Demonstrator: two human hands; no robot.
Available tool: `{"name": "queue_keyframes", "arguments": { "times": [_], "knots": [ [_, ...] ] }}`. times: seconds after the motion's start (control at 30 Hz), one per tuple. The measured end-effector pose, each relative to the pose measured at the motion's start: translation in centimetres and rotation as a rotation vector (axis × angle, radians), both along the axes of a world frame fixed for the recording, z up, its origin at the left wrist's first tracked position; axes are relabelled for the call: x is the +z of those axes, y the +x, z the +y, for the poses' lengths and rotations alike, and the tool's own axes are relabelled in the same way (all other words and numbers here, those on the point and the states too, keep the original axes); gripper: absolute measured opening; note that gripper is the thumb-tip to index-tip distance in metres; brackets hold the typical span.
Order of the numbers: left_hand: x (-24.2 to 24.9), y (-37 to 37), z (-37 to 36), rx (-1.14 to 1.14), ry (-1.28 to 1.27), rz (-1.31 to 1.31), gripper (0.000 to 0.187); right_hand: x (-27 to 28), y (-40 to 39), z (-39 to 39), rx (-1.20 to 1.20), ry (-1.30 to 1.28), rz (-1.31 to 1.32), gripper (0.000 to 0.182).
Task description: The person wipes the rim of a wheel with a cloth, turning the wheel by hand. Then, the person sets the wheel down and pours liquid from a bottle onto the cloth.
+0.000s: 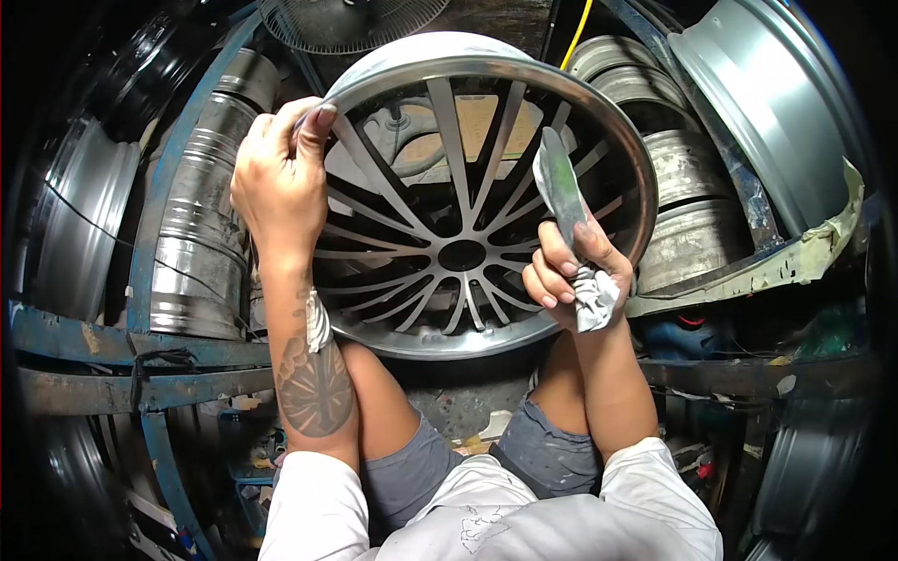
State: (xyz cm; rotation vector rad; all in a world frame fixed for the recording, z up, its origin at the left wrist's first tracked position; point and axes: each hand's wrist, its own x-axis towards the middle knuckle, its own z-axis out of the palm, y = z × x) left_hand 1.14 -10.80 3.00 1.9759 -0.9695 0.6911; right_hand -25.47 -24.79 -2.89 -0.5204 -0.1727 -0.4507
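A multi-spoke alloy wheel (453, 192) with a polished lip and dark gaps between its spokes stands tilted in front of me, over my knees. My left hand (282, 178) is closed at the upper left of its lip, thumb and forefinger pinched together at the edge. In front of the wheel's right side, my right hand (582, 266) is wrapped round a flat grey blade (561, 182) with a greenish smear, its rounded tip pointing up. Crumpled white cloth (595, 297) surrounds the lower end of the blade, inside my palm. A white strip hangs at my left wrist.
Blue metal racks (150, 252) flank me, holding bare metal rims (201, 243) on the left and more rims (687, 206) on the right. A large silver rim (767, 103) leans at upper right, above torn masking paper (795, 266). A fan (351, 21) stands behind the wheel.
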Motion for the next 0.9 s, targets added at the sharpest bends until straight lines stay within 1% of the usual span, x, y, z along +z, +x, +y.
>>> {"name": "queue_keyframes", "arguments": {
  "times": [0.1, 0.13, 0.17, 0.23, 0.27, 0.4, 0.43, 0.5, 0.53, 0.63, 0.77, 0.8, 0.9],
  "knots": [
    [0.0, 0.4, -0.9, 0.06, -0.024, 0.082, 0.038, 0.1, -0.1, 0.6, -0.097, -0.197, 0.185, 0.063],
    [0.1, 1.1, -1.1, 0.062, -0.014, 0.075, 0.036, 0.4, 0.0, 0.9, -0.11, -0.216, 0.229, 0.061],
    [0.3, 1.4, -1.4, 0.081, 0.008, 0.117, 0.045, 0.1, 0.0, 0.9, -0.111, -0.288, 0.269, 0.059],
    [0.3, 2.3, -1.8, 0.145, 0.059, 0.143, 0.056, 0.3, -0.4, 0.9, -0.124, -0.542, 0.463, 0.056],
    [0.4, 2.6, -1.8, 0.13, 0.07, 0.191, 0.063, 0.3, -0.8, 0.8, -0.13, -0.71, 0.533, 0.052],
    [0.2, 2.3, -1.3, 0.186, 0.06, 0.207, 0.062, -1.0, -3.3, 0.3, 0.051, -1.177, 0.572, 0.045],
    [0.2, 2.1, -1.1, 0.203, 0.068, 0.193, 0.062, -0.5, -4.0, 0.3, 0.15, -1.245, 0.697, 0.047],
    [0.2, 1.5, -0.5, 0.24, 0.089, 0.167, 0.062, -1.7, -5.1, 0.3, 0.101, -1.528, 0.799, 0.047],
    [0.7, 0.9, -0.1, 0.259, 0.129, 0.211, 0.062, -1.4, -5.6, 0.5, 0.138, -1.594, 0.984, 0.045],
    [1.1, 1.2, 0.8, 0.283, 0.188, 0.248, 0.069, -3.5, -6.1, 1.0, 0.17, -1.672, 1.357, 0.038],
    [1.6, 1.1, 1.2, 0.31, 0.238, 0.264, 0.069, -8.8, -6.6, 1.4, 0.019, -1.709, 1.418, 0.035],
    [2.0, 0.3, 1.2, 0.29, 0.259, 0.289, 0.067, -9.7, -6.4, 1.6, -0.007, -1.779, 1.424, 0.035],
    [1.4, 0.5, 0.7, 0.302, 0.226, 0.264, 0.064, -12.1, -5.5, 1.4, -0.06, -1.821, 1.45, 0.038]
  ]
}}
